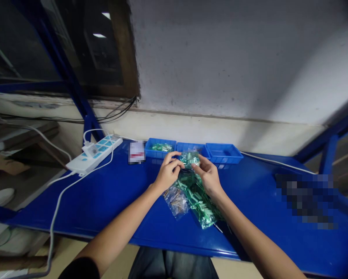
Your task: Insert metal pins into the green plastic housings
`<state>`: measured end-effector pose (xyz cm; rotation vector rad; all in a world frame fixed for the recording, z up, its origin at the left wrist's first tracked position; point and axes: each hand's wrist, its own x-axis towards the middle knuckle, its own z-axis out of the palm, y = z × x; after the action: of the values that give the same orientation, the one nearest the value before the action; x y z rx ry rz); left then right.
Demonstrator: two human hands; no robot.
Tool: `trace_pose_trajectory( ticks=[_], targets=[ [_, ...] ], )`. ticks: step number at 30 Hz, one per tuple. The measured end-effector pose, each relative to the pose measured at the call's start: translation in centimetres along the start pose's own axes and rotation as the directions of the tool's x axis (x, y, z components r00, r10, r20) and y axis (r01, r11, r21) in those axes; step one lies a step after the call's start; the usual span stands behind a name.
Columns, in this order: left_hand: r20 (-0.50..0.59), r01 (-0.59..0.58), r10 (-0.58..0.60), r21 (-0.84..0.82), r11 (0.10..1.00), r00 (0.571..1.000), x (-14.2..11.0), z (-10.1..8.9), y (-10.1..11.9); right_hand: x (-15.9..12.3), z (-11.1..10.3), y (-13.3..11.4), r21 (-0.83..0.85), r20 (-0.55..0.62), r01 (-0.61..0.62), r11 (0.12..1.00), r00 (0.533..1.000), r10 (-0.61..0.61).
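both hands, left hand (167, 173) and right hand (208, 175), grip green parts bag (197, 192).

Both bare forearms reach forward and angle in toward each other, so the hands nearly meet. Left hand (168, 170) has its fingers curled and pinched shut, knuckles up. Right hand (208, 174) mirrors it, fingertips pinched toward the left.

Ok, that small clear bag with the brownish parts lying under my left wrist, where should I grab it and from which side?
Probably pinch the small clear bag at its near lower corner, coming in from the near table edge. It lies flat on the blue table; its far end is tucked under the left hand and its right side meets the big bag of green parts. The near corner lies free.
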<state>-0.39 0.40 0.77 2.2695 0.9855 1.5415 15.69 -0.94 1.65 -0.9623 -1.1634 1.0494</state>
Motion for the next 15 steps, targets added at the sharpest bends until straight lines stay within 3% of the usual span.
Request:
trace_pose_trajectory(
  ticks=[3, 9, 12, 15],
  targets=[
    [-0.037, 0.038, -0.038, -0.008, 0.999, 0.999, 0.0, -0.1, -0.3, -0.3, 0.0, -0.1, -0.038, 0.059, 0.031, 0.999, 0.998, -0.029],
    [-0.074, 0.222, -0.233, -0.135, 0.966, 0.97, 0.1, -0.4, -1.1, 0.1, -0.8, 0.4, -0.112, -0.032, 0.051, 0.992, 0.998, -0.055],
    [-0.02, 0.275, -0.283, -0.19, 0.943, 0.959, 0.1, -0.3, -1.0, 0.2, -1.0, 0.2, -0.128, -0.022, 0.081, 0.988, 0.996, -0.084],
    [0.105, 0.299, -0.282, -0.226, 0.927, 0.954, 0.2, 0.1, -0.3, 0.0, -0.8, -0.2, -0.13, 0.028, 0.117, 0.985, 0.993, -0.114]
  ],
)
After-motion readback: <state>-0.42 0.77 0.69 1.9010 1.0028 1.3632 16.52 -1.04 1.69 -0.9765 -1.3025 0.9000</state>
